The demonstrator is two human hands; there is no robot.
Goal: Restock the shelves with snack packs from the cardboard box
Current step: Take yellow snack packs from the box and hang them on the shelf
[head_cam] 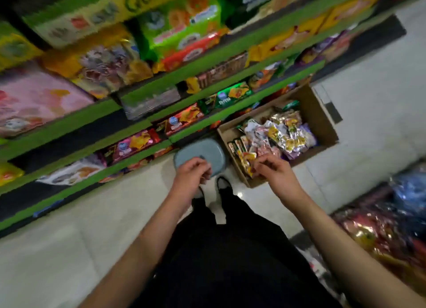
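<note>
While my right hand (268, 168) hovers loosely curled and empty over the packs (276, 137) in the box (322, 114), left hand (192, 171) likewise empty, a hasty grab could spill neighbouring packs.

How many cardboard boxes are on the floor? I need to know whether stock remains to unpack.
1. The box sits open on the floor at the foot of the shelves, beside a stool, with snack packs inside. Others may lie out of view.
</note>
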